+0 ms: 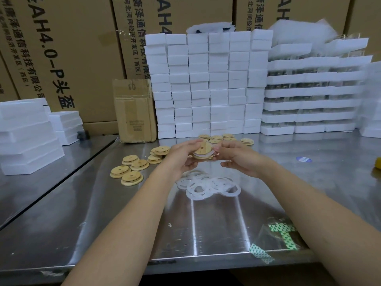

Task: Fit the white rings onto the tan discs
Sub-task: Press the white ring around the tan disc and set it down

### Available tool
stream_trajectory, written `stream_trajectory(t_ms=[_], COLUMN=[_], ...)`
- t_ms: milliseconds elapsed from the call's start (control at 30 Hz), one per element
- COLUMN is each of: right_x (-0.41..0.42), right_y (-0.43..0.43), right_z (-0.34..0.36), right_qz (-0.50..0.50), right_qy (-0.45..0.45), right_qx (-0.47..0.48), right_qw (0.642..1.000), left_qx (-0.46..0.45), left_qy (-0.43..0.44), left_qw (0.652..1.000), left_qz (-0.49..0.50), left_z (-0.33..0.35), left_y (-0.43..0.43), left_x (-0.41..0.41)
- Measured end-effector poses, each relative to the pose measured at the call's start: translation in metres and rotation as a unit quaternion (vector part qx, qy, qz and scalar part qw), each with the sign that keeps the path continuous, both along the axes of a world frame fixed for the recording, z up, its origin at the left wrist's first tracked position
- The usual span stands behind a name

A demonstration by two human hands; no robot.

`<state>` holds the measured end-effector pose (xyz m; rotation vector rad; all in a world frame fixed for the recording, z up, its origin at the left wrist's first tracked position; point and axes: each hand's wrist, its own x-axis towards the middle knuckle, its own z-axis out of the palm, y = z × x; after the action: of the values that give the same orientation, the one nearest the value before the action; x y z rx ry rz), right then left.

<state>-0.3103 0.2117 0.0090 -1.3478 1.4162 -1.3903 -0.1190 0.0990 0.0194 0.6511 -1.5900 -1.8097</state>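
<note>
**Seating a white ring on a tan disc, held above the bench**

Both hands meet over the middle of the steel bench [206, 234] and share one piece. The held disc [200, 150] is tilted, its holed face toward the camera, with a white ring [203, 156] showing along its lower edge, seemingly only partly seated. The left hand [181, 156] has a closed grip, fingers curled round the disc's left rim. The right hand [237, 158] pinches at the right rim where the ring lies; blur hides whether its fingertips hold the ring or the disc.

The step in hand is judged to be the fitting itself. The next move calls for working the ring round the rim until it sits evenly, then setting the piece down.

Loose rings [208, 185] lie heaped on the bench just nearer than the hands. Bare discs [132, 168] lie to the left, and far discs [223, 138] lie beyond the hands before stacked foam blocks [208, 83] and cartons [68, 48]
</note>
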Motion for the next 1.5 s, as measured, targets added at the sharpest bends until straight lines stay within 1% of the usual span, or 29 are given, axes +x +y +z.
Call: stream_trajectory(t_ms=[100, 167, 300, 433, 567, 733, 800, 933, 1067, 1200, 1267, 1333, 1433, 1500], right_x=[0.003, 0.004, 0.005, 0.008, 0.007, 0.007, 0.007, 0.005, 0.003, 0.003, 0.005, 0.008, 0.016, 0.019], right_y=[-0.002, -0.003, -0.001, -0.002, -0.005, -0.006, -0.007, -0.007, -0.006, -0.006, -0.004, -0.003, -0.005, -0.005], right_z=[-0.005, -0.007, -0.009, -0.010, -0.009, -0.009, -0.008, -0.005, -0.006, -0.006, -0.004, -0.004, -0.010, -0.013], right_qz=[-0.059, -0.079, -0.073, -0.076, -0.097, -0.097, -0.107, -0.125, -0.127, -0.130, -0.115, -0.102, -0.113, -0.124], right_qy=[0.059, 0.089, 0.107, 0.127, 0.113, 0.107, 0.106, 0.066, 0.025, 0.023, 0.057, 0.124, 0.237, 0.292], right_qx=[0.011, 0.023, 0.046, 0.026, -0.006, -0.032, -0.043, -0.053, -0.044, -0.054, -0.059, -0.071, -0.103, -0.100], right_qw=[0.996, 0.993, 0.990, 0.989, 0.989, 0.989, 0.988, 0.989, 0.991, 0.990, 0.990, 0.984, 0.959, 0.943], left_qx=[-0.030, -0.050, -0.078, -0.080, -0.073, -0.068, -0.050, 0.002, 0.024, 0.043, 0.047, 0.050, 0.037, 0.028], left_qy=[-0.025, -0.035, -0.044, -0.034, -0.029, -0.019, -0.009, 0.029, 0.038, 0.045, 0.053, 0.056, 0.028, 0.012], left_qw=[0.999, 0.998, 0.996, 0.996, 0.996, 0.997, 0.999, 1.000, 0.998, 0.997, 0.997, 0.997, 0.999, 1.000], left_qz=[0.003, 0.008, 0.020, 0.028, 0.045, 0.033, 0.017, -0.012, -0.035, -0.037, -0.017, -0.007, -0.001, 0.001], left_z=[-0.003, -0.005, -0.006, -0.007, -0.008, -0.008, -0.007, -0.006, -0.004, -0.006, -0.007, -0.009, -0.011, -0.013], left_y=[0.000, 0.001, 0.003, 0.002, 0.001, -0.001, -0.001, -0.001, 0.001, 0.001, -0.001, -0.003, -0.004, -0.004], left_x=[0.001, 0.000, -0.002, -0.004, -0.006, -0.005, -0.003, 0.000, -0.001, -0.005, -0.006, -0.006, -0.006, -0.006])
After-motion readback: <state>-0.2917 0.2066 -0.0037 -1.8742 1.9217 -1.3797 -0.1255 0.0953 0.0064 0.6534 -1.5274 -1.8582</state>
